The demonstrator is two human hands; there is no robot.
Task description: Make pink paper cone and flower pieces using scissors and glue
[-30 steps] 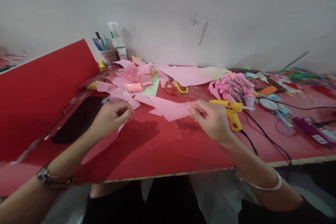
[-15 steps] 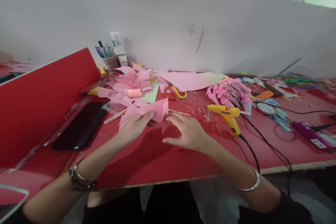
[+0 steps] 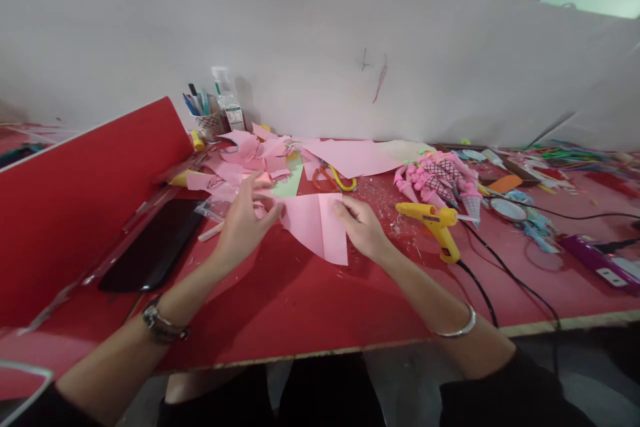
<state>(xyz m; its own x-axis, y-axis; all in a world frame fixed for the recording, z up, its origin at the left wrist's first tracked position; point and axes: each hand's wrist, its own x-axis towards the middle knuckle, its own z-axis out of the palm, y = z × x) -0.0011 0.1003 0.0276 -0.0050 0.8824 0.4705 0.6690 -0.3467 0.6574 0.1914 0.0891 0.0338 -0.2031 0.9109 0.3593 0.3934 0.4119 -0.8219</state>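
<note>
A quarter-round sheet of pink paper (image 3: 310,223) with an upright crease is held spread over the red tabletop. My right hand (image 3: 364,225) pinches it near the top right edge, thumb in front. Beside the paper's left corner is my left hand (image 3: 246,217), its fingers apart and the thumb close to or touching that corner. Just behind the sheet lie scissors (image 3: 345,180) with red and yellow handles. Pink paper scraps (image 3: 250,153) are heaped beyond my left hand.
A yellow glue gun (image 3: 435,223) with a black cord lies to the right, near pink paper cones (image 3: 440,177). A dark phone (image 3: 153,247) is at left beside a red board (image 3: 100,193). A pen cup (image 3: 206,123) and purple power strip (image 3: 600,260) sit farther out.
The curled pink paper has been opened out into a flatter sheet. My left hand has let it loose and spread its fingers; my right hand now pinches the right edge.
</note>
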